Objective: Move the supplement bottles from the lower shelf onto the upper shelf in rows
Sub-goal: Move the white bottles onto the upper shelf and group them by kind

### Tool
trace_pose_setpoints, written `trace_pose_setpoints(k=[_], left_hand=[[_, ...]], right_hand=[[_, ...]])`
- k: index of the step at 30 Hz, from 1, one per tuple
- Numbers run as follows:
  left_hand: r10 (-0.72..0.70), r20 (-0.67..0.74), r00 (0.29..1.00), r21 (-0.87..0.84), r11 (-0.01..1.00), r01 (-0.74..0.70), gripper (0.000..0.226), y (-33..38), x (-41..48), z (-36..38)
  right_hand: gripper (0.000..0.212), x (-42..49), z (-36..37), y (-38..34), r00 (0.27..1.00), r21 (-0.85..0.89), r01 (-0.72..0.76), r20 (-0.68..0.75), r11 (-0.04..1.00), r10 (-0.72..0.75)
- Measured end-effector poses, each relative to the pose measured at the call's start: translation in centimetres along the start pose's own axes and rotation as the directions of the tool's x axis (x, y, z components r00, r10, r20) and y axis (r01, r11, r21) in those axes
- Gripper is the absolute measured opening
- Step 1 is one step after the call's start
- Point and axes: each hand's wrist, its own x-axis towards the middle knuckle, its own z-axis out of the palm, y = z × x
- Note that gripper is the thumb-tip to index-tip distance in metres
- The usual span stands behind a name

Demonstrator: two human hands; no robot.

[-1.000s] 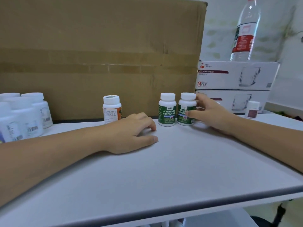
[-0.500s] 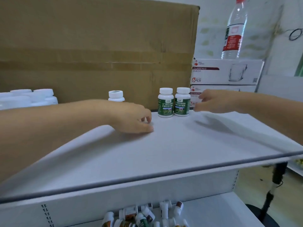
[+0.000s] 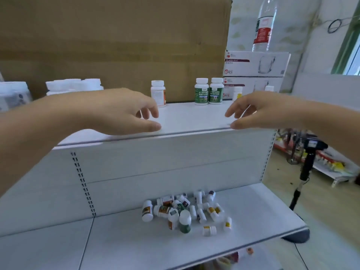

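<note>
Looking down through the head camera, I have the left hand point(image 3: 120, 112) and the right hand point(image 3: 259, 112) held out over the front edge of the upper shelf point(image 3: 185, 121). Both are empty, palms down, with fingers loosely spread and a little bent. I cannot tell whether either thumb touches the shelf lip.

Between the hands and further back, a green-labelled bottle point(image 3: 201, 91) stands upright with a second green-labelled bottle point(image 3: 216, 91) touching its right side. Both have white caps and sit just in front of the cardboard box point(image 3: 116, 45). An orange-labelled bottle point(image 3: 158, 93) stands alone to their left, partly behind the left hand's fingers. Several white jars point(image 3: 74, 85) are bunched at the far left of the same shelf, blurred.

Below, the heap of supplement bottles point(image 3: 175, 207) lies on the lower shelf point(image 3: 136, 244), close to the white back panel point(image 3: 175, 168). Most lie on their sides, pointing all ways. A dark green bottle point(image 3: 185, 221) at the front of the heap stands roughly upright, and a small yellow-labelled bottle point(image 3: 209, 230) lies apart, nearer the shelf's front edge.

To the right of the cardboard box, two glass mug boxes point(image 3: 255, 63) are stacked, with a clear water bottle point(image 3: 265, 24) standing on top. A black pole point(image 3: 307, 164) stands on the floor past the shelf's right end.
</note>
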Motion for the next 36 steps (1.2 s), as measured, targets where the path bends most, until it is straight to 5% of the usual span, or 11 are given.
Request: trace_pose_setpoints(k=[5,10,20,27,33,36], left_hand=[[0.09,-0.072,0.993,0.026,0.996,-0.088,0.035,1.1,-7.8,1.8],[0.095,0.068,0.993,0.009,0.995,-0.096,0.053,-0.6,-11.7,8.7],[-0.259,0.207,0.943,-0.227,0.925,0.304,0.04,-7.3,-7.5,30.1],[-0.543,0.255,0.8,-0.383,0.703,0.599,0.041,-9.8,0.4,40.9],[-0.616,0.321,0.719,-0.434,0.58,0.69,0.054,-10.6,6.3,49.2],[-0.642,0.323,0.696,-0.488,0.517,0.703,0.048,-10.4,7.5,51.0]], right_hand=[[0.012,-5.3,3.5,-3.1,1.0,0.03,0.012,0.02,0.999,-0.012],[0.021,-8.2,10.8,-2.8,0.983,-0.01,-0.018,0.18,1.0,0.02],[0.047,-2.3,28.4,2.2,0.946,0.016,-0.125,0.303,0.992,0.114],[0.066,6.9,39.2,4.6,0.959,-0.244,0.056,0.283,0.968,0.016],[0.063,10.8,44.2,5.3,0.942,-0.46,0.186,0.335,0.868,-0.024],[0.068,11.7,44.7,5.6,0.943,-0.421,0.187,0.33,0.887,-0.042]])
